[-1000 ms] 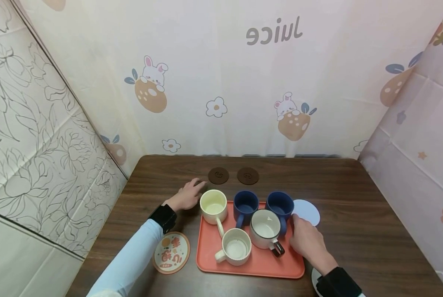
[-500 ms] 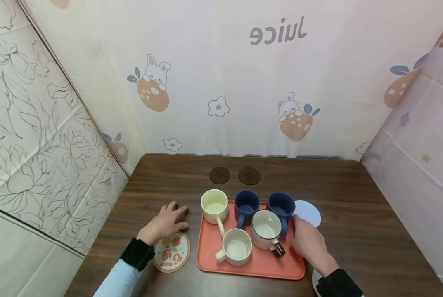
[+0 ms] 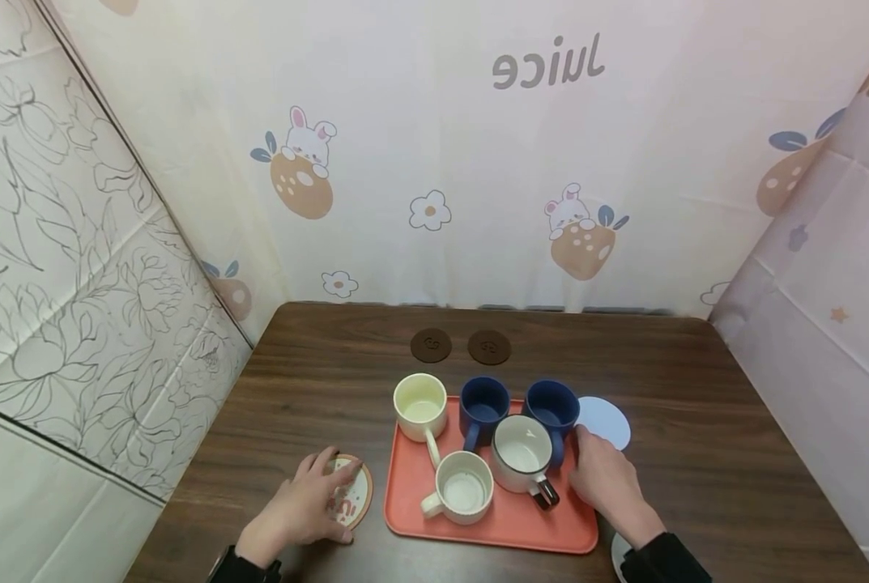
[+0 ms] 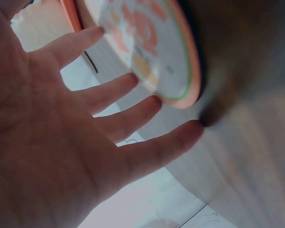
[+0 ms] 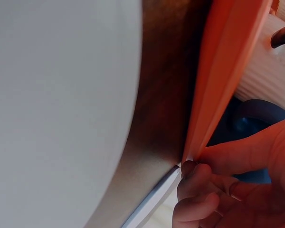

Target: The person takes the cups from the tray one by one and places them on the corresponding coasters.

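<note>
In the head view my left hand (image 3: 299, 502) spreads its fingers over a round coaster (image 3: 359, 506) with an orange rim and printed pictures, hiding its left part. The left wrist view shows the straight fingertips right at the coaster's edge (image 4: 180, 102). My right hand (image 3: 609, 482) pinches the right rim of an orange-red tray (image 3: 507, 530), thumb on the inner side, fingers outside. On the tray stand a pale yellow mug (image 3: 409, 423), two dark blue mugs (image 3: 470, 417) (image 3: 536, 405), a white mug with a black-tipped handle (image 3: 510, 470), and a small cream mug (image 3: 465, 512).
A pale blue-white disc (image 3: 603, 421) lies by the tray's back right corner. Another white disc (image 3: 619, 551) is partly hidden under my right wrist. Two dark brown coasters (image 3: 431, 345) (image 3: 488, 346) lie behind the mugs on the wooden table (image 3: 696, 405). Printed curtains surround the table.
My left hand has come away from beside the yellow mug, moving left and towards me, and is now over the printed coaster. My right hand keeps its hold on the tray rim.
</note>
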### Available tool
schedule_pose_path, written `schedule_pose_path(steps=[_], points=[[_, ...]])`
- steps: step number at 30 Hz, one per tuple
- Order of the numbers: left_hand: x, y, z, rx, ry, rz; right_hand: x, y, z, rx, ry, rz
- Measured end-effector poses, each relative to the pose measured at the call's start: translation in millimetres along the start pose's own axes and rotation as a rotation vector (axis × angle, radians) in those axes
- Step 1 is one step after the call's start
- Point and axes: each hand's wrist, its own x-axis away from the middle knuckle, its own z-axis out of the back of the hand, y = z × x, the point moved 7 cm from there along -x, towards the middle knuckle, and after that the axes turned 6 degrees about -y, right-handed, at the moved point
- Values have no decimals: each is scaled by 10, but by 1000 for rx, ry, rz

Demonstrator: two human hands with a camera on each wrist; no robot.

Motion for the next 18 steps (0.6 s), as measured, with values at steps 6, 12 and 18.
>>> schedule_pose_path(steps=[6, 12, 18], points=[[116, 27, -113, -61, 73, -48, 1, 10, -15, 11, 10, 3], [220, 103, -148, -99, 211, -172, -3, 9, -9, 14, 12, 8], [234, 135, -174, -89, 288, -225, -4, 7, -9, 12, 14, 15]])
